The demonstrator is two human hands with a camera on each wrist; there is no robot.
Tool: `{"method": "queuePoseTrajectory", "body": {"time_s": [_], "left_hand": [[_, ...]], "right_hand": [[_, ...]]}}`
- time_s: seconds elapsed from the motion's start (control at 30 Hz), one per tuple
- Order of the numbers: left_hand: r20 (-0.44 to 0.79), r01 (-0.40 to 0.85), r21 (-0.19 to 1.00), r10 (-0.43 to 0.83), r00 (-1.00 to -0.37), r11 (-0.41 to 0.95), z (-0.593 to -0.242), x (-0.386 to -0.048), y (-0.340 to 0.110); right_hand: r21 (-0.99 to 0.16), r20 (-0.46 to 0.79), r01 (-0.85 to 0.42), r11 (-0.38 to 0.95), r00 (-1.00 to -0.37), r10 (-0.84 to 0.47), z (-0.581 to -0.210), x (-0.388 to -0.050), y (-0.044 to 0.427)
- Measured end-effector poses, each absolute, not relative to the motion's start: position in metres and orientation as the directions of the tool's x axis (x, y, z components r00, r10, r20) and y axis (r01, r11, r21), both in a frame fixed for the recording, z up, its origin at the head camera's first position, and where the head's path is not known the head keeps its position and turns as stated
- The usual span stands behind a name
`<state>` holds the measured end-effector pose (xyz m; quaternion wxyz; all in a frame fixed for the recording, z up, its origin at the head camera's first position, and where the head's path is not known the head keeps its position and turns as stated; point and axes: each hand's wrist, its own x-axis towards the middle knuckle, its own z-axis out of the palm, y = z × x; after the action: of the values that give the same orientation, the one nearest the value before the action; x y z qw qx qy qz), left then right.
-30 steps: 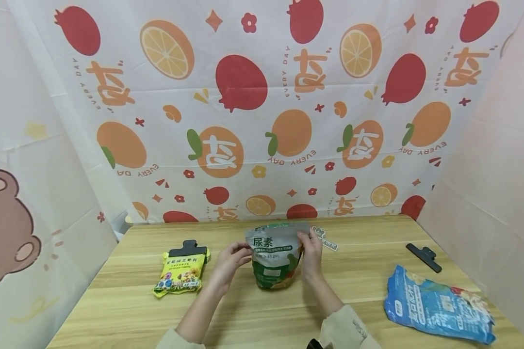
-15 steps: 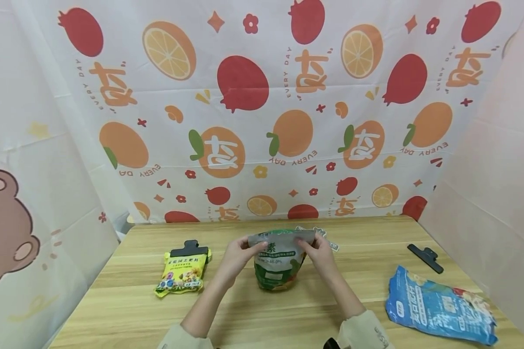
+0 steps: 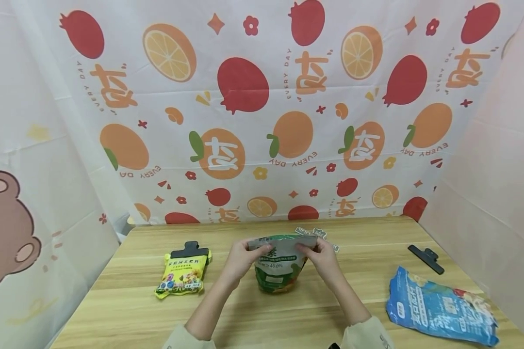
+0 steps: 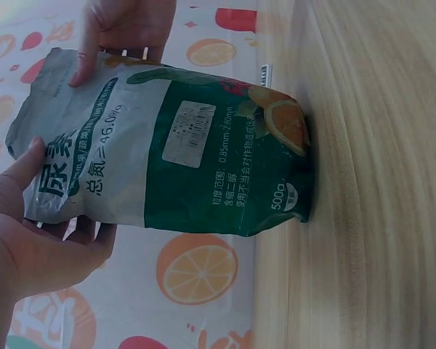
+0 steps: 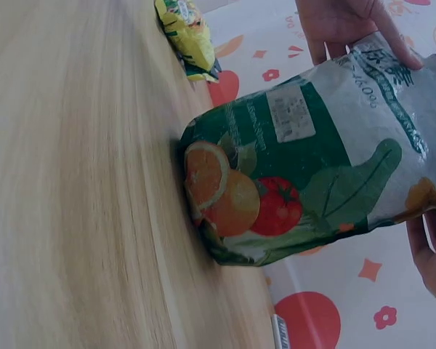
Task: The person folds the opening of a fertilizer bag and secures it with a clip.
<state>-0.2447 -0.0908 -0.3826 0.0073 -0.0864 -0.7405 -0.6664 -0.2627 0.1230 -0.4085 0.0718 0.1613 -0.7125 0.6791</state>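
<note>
A green and silver fertilizer bag (image 3: 276, 274) stands upright on the wooden table, its printed front towards me. My left hand (image 3: 239, 261) pinches the bag's top left corner, thumb in front and fingers behind. At the top right corner my right hand (image 3: 325, 259) does the same. Fruit and vegetable prints cover the lower bag (image 5: 276, 185) in the right wrist view. The left wrist view shows the bag (image 4: 156, 196) with its base on the table and both hands at its silver top. Whether the bag's mouth is parted cannot be told.
To the left lies a yellow fertilizer bag (image 3: 182, 276) with a black clip (image 3: 190, 249) across its top. A blue bag (image 3: 441, 308) lies flat at the right, near a loose black clip (image 3: 426, 258). Behind the green bag is a small cutout sign (image 3: 319, 232). A printed curtain (image 3: 262, 121) hangs behind the table.
My left hand has moved from beside the bag to grip its top left corner. The bag's top edge sits lower and my right hand has shifted slightly right.
</note>
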Motion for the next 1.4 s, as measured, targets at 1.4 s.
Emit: {"method": "queuePoseTrajectory", "body": {"time_s": [1.4], "left_hand": [[0.156,0.159,0.984,0.047,-0.987,0.076,-0.382,-0.243,-0.088]], "right_hand": [[0.236,0.869,-0.804,0.545,-0.077,-0.489,-0.396,-0.258,0.101]]}}
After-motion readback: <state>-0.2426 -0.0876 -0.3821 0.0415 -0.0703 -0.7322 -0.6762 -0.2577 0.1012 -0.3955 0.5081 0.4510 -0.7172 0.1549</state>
